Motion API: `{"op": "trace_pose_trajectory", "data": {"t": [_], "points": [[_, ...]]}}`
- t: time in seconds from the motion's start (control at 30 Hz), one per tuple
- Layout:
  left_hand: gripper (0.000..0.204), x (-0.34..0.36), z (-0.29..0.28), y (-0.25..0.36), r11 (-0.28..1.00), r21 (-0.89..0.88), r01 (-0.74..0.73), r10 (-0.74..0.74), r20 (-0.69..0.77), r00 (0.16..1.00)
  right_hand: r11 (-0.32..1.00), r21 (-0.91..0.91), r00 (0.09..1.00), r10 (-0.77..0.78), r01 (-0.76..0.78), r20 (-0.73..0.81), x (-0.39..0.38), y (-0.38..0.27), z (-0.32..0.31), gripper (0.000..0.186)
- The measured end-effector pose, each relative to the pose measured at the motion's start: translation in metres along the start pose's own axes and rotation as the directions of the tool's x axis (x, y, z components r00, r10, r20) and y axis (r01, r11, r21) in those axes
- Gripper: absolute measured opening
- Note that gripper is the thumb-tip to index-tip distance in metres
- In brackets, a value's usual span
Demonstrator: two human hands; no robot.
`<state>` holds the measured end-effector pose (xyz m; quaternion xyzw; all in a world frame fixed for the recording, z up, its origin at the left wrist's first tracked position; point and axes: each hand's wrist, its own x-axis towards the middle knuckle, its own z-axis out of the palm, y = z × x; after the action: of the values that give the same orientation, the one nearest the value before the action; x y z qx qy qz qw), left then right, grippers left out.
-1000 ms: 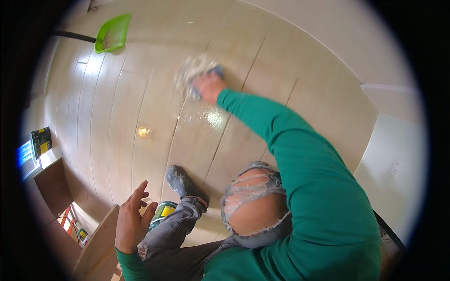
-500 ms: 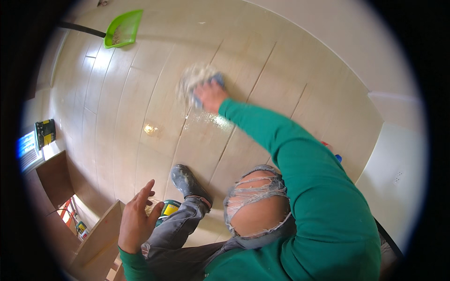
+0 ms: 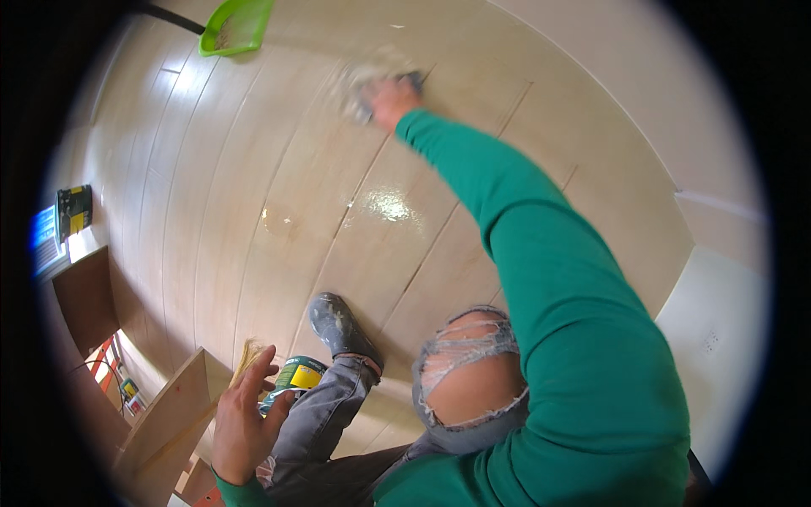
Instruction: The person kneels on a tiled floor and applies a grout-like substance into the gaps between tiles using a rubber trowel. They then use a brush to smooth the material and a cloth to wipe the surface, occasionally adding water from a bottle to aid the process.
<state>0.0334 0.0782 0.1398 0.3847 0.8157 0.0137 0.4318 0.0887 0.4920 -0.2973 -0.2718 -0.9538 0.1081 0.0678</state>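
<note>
My right hand (image 3: 391,100) reaches far out over the tiled floor (image 3: 211,194). Its fingers press down on a whitish and blue-grey cloth (image 3: 413,82), blurred by motion, so its exact kind is hard to make out. A wet, shiny patch (image 3: 390,205) lies on the planks between that hand and my boot. Close to my body at the lower left, my left hand (image 3: 243,418) hovers with thumb and fingers apart, holding nothing. Beside it are a dark green tub with a yellow label (image 3: 302,374) and straw-coloured bristles (image 3: 247,355), partly hidden by the fingers.
A green dustpan (image 3: 238,27) with debris and a black handle lies at the far left. Another dark tub (image 3: 74,211) stands by the left edge. Wooden boards (image 3: 169,414) rise at the lower left. A white wall (image 3: 625,59) bounds the right. My grey boot (image 3: 338,325) is planted mid-floor.
My right hand has slid the cloth farther away across the floor. The left hand is slightly lower, still with nothing in it. The view has shifted a little, showing more of the tub and bristles.
</note>
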Motion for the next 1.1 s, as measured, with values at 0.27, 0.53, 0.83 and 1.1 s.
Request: {"op": "trace_pose_trajectory", "data": {"t": [0.27,0.53,0.83,1.1], "points": [[0.069,-0.009,-0.005,-0.019,1.0,0.002,0.003,-0.003,0.021,1.0,0.96,-0.076,0.96,-0.262,0.27,0.101,-0.091,-0.082,-0.015,0.054],[0.07,-0.011,-0.019,-0.029,0.998,-0.01,0.07,-0.07,-0.063,0.996,0.978,-0.128,0.985,0.169,-0.164,0.035,0.016,0.099,-0.011,0.044],[0.068,-0.004,-0.032,0.0,0.999,0.014,-0.049,0.05,-0.03,0.998,0.952,-0.038,0.941,-0.292,0.303,0.172,-0.133,-0.119,0.013,0.054],[0.068,-0.004,-0.02,-0.013,1.0,0.006,0.012,-0.012,-0.006,1.0,0.989,-0.136,0.983,0.075,-0.052,0.167,-0.007,0.039,-0.036,0.058]]}}
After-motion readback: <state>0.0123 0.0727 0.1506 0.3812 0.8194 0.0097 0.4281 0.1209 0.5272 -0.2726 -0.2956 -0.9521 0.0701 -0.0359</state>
